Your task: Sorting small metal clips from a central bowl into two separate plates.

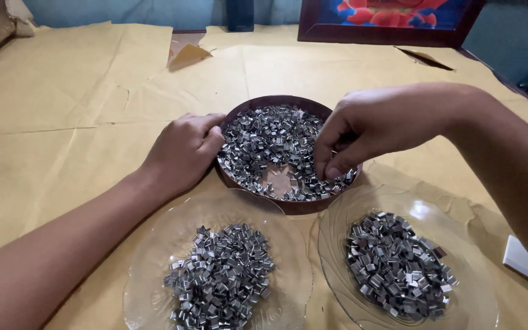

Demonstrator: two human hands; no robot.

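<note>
- As I look down from the head camera, I see a round dark brown tray in the middle of the desk, which is covered with tan paper.
- The tray is filled with many small shiny silver metal clips, with one bare spot near its front rim.
- My left hand rests on the left rim of the tray. Its fingers are curled shut around the rim, so it grips the tray.
- My right hand reaches in from the right and dips into the clips at the right side of the tray. Its thumb and fingers are pinched together down in the pile. I cannot tell if a clip is caught between them.
- Just in front of the tray sit two clear glass plates. The left glass plate holds its own heap of the same silver clips, and so does the right glass plate.
- The two plates sit side by side, and both touch or tuck under the front of the tray.
- At the far edge of the desk leans a picture in a dark red frame.
- A flat white piece lies at the right edge.
</note>
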